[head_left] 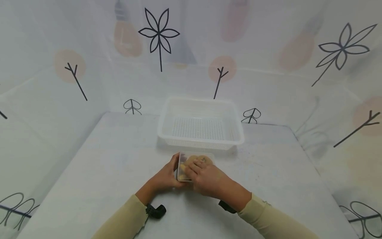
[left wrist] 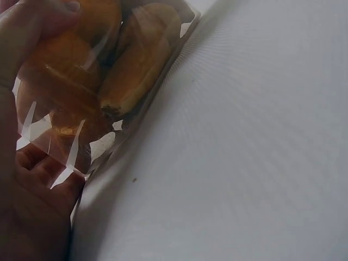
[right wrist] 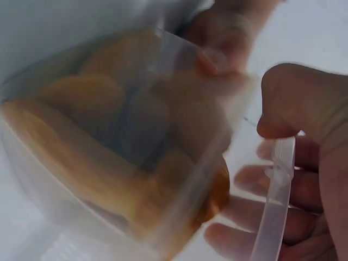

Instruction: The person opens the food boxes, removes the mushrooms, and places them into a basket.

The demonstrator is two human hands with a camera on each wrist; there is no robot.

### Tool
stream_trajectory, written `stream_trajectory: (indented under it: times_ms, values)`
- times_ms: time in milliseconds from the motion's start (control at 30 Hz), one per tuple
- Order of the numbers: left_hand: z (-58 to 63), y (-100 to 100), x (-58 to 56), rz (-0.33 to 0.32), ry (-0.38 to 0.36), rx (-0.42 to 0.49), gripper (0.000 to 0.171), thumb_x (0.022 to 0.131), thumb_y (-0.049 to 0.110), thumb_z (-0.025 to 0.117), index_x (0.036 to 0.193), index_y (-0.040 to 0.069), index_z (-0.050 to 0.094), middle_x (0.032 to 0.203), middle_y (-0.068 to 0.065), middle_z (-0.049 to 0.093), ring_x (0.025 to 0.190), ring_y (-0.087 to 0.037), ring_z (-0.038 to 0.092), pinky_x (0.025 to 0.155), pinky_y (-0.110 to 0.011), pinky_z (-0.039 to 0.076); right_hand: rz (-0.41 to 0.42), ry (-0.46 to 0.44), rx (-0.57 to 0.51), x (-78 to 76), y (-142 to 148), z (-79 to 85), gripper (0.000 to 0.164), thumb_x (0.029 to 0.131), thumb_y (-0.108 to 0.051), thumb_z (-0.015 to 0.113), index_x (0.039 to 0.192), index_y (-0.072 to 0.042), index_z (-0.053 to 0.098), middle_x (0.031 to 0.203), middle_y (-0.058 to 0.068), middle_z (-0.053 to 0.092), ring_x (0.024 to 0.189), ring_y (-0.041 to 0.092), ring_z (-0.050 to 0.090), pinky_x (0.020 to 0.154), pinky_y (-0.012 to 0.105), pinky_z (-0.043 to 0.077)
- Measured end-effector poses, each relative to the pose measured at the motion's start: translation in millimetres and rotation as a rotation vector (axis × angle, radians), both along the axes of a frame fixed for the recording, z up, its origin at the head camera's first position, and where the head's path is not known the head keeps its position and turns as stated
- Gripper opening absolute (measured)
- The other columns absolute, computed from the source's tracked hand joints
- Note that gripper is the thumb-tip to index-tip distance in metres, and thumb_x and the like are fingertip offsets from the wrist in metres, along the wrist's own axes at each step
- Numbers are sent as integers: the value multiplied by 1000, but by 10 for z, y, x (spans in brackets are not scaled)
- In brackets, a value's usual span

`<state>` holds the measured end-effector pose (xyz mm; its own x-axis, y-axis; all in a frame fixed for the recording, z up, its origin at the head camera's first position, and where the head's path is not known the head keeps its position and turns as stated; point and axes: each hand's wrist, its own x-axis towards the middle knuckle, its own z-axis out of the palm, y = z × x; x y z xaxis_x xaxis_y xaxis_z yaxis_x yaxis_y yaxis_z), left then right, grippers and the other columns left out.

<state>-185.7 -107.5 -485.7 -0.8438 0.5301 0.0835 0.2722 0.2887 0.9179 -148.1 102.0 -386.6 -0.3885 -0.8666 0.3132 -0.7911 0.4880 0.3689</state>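
Observation:
A clear plastic box (head_left: 180,179) with several brown, bread-like pieces (right wrist: 81,157) inside stands tilted in front of me. My left hand (head_left: 165,176) grips it from the left, thumb and fingers on its sides. In the left wrist view, elongated rolls (left wrist: 138,60) show through the clear wall. My right hand (head_left: 209,179) is at the box's right side in the head view. The right wrist view shows its thumb and fingers holding a translucent plastic strip (right wrist: 273,201), like a lid's rim seen edge-on. The box is blurred there, and how the strip joins it cannot be told.
A white perforated plastic basket (head_left: 200,142) stands just beyond the hands at the back of the white table (head_left: 125,149). Printed cloth walls (head_left: 191,79) close off the back and both sides.

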Motion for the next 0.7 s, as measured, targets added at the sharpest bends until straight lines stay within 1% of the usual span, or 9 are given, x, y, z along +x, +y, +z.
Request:
stream_trajectory:
  times_ms: [100,167,200,300,367,467,600,667,700]
  values:
    - [-7,-10,1,-6,-6,-2,112,67,22,87,151,11,13,150,-2,37,141,-17,36,117,-46,31,-20,-111,-16,-16,21,73,37,77,-24,72,111,-12,64,110,2,71,104,20,67,86,41,57]
    - [-4,-13,2,-10,-4,-6,112,67,22,87,151,12,14,150,-2,36,142,-17,34,117,-46,29,-25,-201,-54,-29,43,129,36,76,-20,71,111,-12,64,111,2,70,100,20,67,83,37,57]
    - [-1,-13,1,-11,-2,-9,112,67,22,87,151,12,14,150,-1,36,142,-16,34,118,-45,28,-29,-245,-75,-37,57,158,35,76,-18,71,110,-13,64,110,2,69,96,20,67,80,35,57]
    - [5,-9,3,-17,5,-18,112,68,22,87,151,12,14,149,0,37,141,-15,35,118,-43,28,-41,-382,-144,-70,100,243,31,75,-14,71,105,-16,63,99,-3,68,78,13,62,67,25,54]
    - [11,-7,4,-23,5,-18,111,68,23,87,151,14,14,148,2,38,138,-14,38,117,-42,30,-48,-444,-173,-99,124,291,28,75,-14,71,102,-18,63,92,-6,67,69,9,57,61,20,50]
    - [16,-11,3,-33,11,-21,110,69,25,87,151,17,14,148,4,38,136,-13,40,116,-42,32,-51,-484,-202,-152,147,360,25,77,-14,70,101,-18,66,87,-7,69,62,4,52,57,16,47]
    - [12,-30,-1,-31,17,-30,109,69,26,87,150,26,15,148,6,38,137,-11,39,117,-42,31,-46,-488,-217,-238,168,449,26,81,-17,70,107,-13,68,91,-3,73,56,2,48,55,16,46]
    - [10,-37,-4,-27,23,-36,107,69,27,87,149,27,16,146,5,39,138,-10,39,118,-42,30,-53,-490,-228,-284,176,499,26,84,-19,70,109,-12,67,95,-2,74,57,3,51,57,18,49]
    - [7,-40,-6,-27,30,-35,107,69,27,87,150,24,17,146,4,40,139,-11,38,118,-42,29,-60,-494,-237,-307,181,525,26,85,-19,70,110,-12,67,97,-1,74,59,4,55,60,19,51]
